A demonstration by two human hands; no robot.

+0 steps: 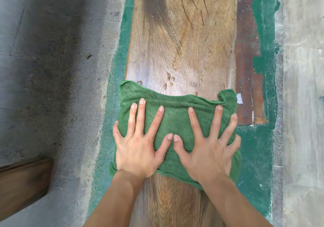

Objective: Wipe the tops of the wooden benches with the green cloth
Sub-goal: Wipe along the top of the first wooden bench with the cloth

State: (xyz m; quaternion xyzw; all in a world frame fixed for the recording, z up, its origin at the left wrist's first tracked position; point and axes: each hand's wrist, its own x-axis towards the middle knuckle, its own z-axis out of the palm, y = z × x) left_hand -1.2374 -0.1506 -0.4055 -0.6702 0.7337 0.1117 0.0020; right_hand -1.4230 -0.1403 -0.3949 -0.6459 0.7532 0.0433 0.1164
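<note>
The green cloth [177, 120] lies folded flat across the wooden bench [182, 39], whose cracked plank top shows water drops.

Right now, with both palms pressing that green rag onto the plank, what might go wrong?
The green cloth overhangs both bench edges, so it could bunch or slide off. The water droplets ahead might only get smeared. The cracks farther along could snag the cloth or give the left hand or right hand splinters.
</note>
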